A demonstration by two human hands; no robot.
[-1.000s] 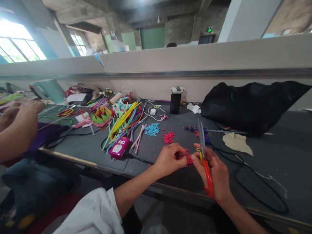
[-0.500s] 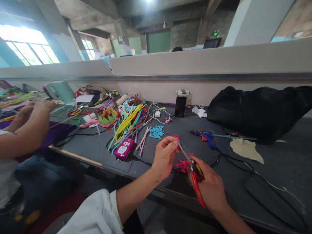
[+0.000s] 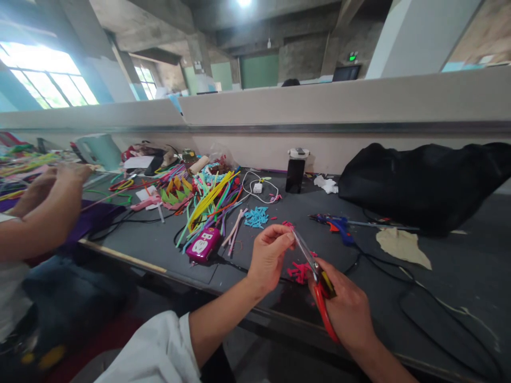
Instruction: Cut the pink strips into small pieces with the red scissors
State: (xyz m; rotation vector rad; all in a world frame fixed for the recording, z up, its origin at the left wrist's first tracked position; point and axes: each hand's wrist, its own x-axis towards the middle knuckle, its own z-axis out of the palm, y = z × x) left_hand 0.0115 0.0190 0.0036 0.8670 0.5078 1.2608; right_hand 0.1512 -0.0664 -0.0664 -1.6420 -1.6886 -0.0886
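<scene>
Scissors (image 3: 316,272) gripped in right hand (image 3: 348,308); left hand (image 3: 268,259) pinched closed near their tips, contents hidden; keep skin clear.

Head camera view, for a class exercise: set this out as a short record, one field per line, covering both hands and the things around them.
Left hand: thumb and fingers pinched together at the tips of the scissors; anything held is too small to tell
Right hand: holding the scissors, blades pointing toward the left hand
Red pieces: piled on the dark table near the blades
Blue pieces: heaped beyond the left hand
Glue gun: lying beyond the right hand
Co-worker's hand: far left
</scene>
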